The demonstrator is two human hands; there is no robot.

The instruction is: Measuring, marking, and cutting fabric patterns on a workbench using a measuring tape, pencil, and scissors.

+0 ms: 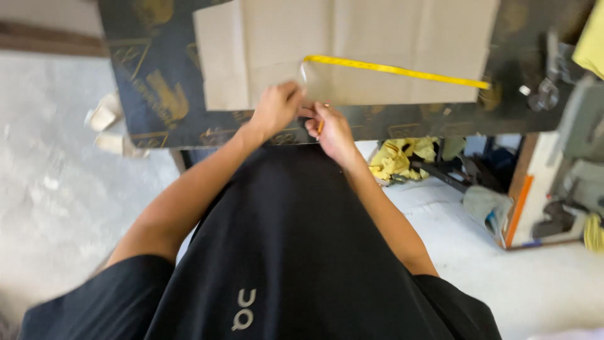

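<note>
A sheet of brown cardboard [352, 44] lies on a dark printed board [157, 82] that serves as a worktop. A yellow measuring tape [396, 70] stretches across the cardboard from its middle to the right edge. My left hand [275, 108] presses on the cardboard's near edge at the tape's left end, fingers curled on it. My right hand [330, 130] sits close beside it, holding a thin orange pencil [321, 125] at the board's near edge.
A pale concrete floor [56, 189] spreads to the left and right. Crumpled yellow cloth [399, 157], dark tools and an orange-edged box [522, 195] lie under and beside the board on the right. Metal parts [546, 94] rest on the board's right end.
</note>
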